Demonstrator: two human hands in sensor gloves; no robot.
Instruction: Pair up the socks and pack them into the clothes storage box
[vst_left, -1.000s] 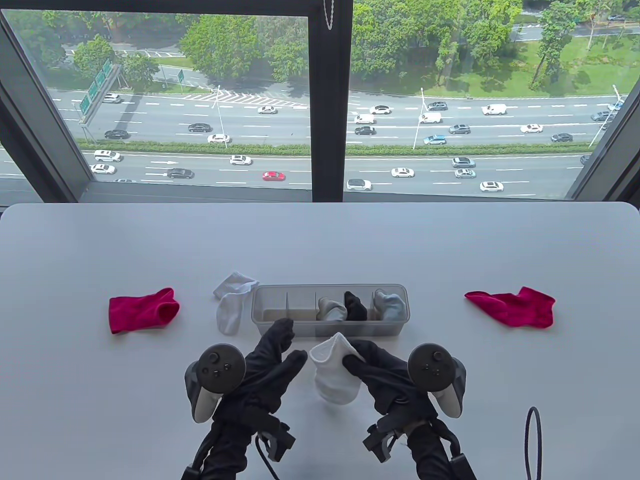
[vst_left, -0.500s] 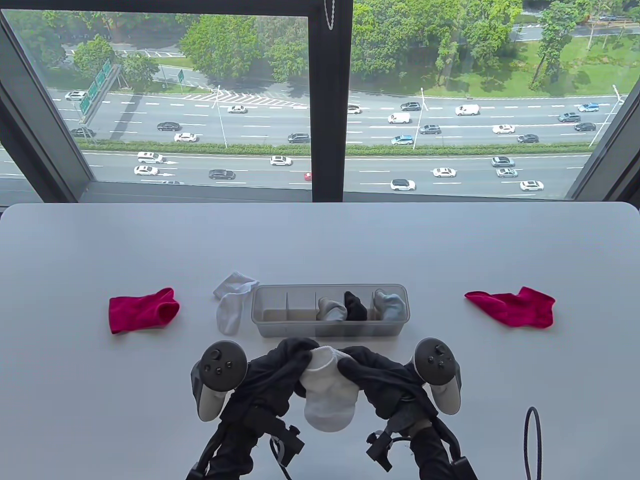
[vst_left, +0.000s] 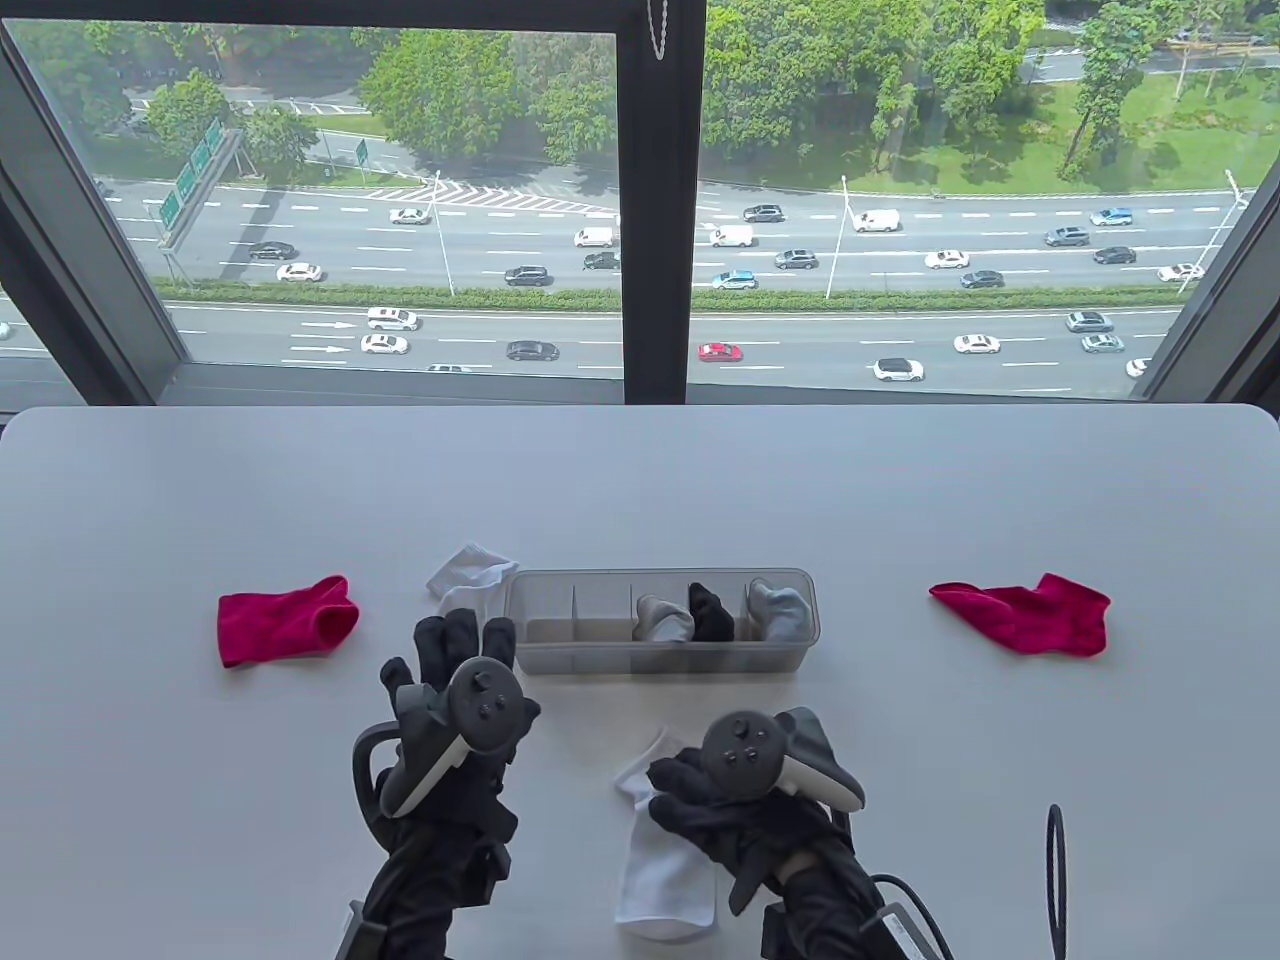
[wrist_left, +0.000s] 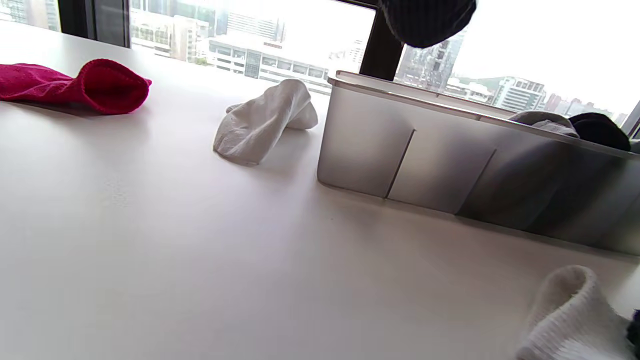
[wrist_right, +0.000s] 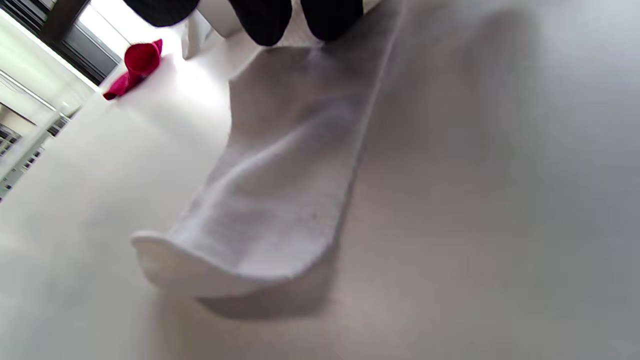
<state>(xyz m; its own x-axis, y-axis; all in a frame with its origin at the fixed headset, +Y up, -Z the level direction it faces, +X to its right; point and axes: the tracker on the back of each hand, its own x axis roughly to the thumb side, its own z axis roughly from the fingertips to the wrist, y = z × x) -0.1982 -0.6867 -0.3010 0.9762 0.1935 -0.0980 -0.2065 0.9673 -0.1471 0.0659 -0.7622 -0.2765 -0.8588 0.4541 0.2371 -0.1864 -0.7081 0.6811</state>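
Note:
My right hand (vst_left: 690, 800) holds a white sock (vst_left: 665, 880) near its cuff, fingers bent on top of it. The sock lies stretched along the table towards me (wrist_right: 280, 190), its cuff standing up (wrist_left: 570, 315). My left hand (vst_left: 460, 640) is open with spread fingers. It hovers over the near end of the second white sock (vst_left: 470, 570), which lies crumpled left of the storage box (vst_left: 660, 655) and is untouched in the left wrist view (wrist_left: 260, 122). The box's right compartments hold a grey (vst_left: 665, 618), a black (vst_left: 712, 612) and a blue-grey sock bundle (vst_left: 780, 608).
One red sock (vst_left: 285, 620) lies far left on the table, another red sock (vst_left: 1030, 615) far right. A dark cable loop (vst_left: 1055, 870) sits at the near right. The box's two left compartments show only their bare floor. A window runs behind the table's far edge.
Both hands held the white sock up together. Now it lies on the table under my right hand alone, nearer me. My left hand has let go and moved forward-left over the other white sock.

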